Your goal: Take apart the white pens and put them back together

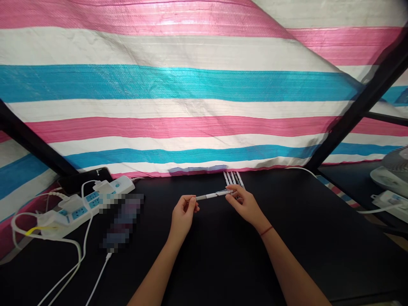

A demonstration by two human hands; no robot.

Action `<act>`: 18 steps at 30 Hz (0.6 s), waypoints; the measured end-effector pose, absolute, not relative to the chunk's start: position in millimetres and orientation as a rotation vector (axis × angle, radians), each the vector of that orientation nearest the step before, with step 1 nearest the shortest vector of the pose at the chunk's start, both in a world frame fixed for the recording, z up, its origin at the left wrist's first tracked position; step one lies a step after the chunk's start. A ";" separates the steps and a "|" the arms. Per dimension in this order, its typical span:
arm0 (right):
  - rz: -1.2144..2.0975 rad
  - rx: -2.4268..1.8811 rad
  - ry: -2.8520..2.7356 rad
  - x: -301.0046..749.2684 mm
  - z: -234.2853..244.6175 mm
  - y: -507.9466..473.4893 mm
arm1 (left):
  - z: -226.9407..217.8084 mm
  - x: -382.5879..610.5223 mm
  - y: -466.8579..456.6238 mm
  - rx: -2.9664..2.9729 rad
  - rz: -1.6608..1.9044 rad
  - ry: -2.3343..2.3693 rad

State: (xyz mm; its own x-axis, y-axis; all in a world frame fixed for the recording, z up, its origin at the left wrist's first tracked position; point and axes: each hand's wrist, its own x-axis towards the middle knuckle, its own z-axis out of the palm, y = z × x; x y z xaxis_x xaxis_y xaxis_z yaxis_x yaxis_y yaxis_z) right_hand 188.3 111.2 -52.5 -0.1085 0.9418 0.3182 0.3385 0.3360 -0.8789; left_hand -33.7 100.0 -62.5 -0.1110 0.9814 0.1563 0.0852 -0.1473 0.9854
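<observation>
Both of my hands hold one white pen [213,195] level above a black table [306,238]. My left hand [183,214] pinches its left end with closed fingers. My right hand [244,204] grips its right end, fingers curled around it. Just behind my right hand, several more white pens [232,177] lie side by side on the table, close to the striped tarp.
A pink, white and blue striped tarp [191,85] hangs behind the table. A white power strip [86,202] with plugs and white cables lies at the left, beside a black phone [86,178]. A fan [393,170] stands at the far right.
</observation>
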 end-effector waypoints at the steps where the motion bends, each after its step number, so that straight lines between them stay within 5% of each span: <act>1: 0.730 -1.170 -1.715 187.4 -51.5 110.3 | -62.7 -33.8 100.1 1.333 1.368 1.283; 18: 0.979 -1.117 -1.851 157.3 -54.7 95.6 | -55.5 -27.2 95.9 1.251 1.315 1.134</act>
State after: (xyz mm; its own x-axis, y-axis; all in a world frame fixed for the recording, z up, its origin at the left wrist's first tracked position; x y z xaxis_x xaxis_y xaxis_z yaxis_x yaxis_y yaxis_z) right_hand 157.3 95.6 -54.7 -0.3386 0.9177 0.2080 0.3445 0.3266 -0.8802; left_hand -27.2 95.9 -55.5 -0.0129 0.9942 0.1064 -0.0409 -0.1069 0.9934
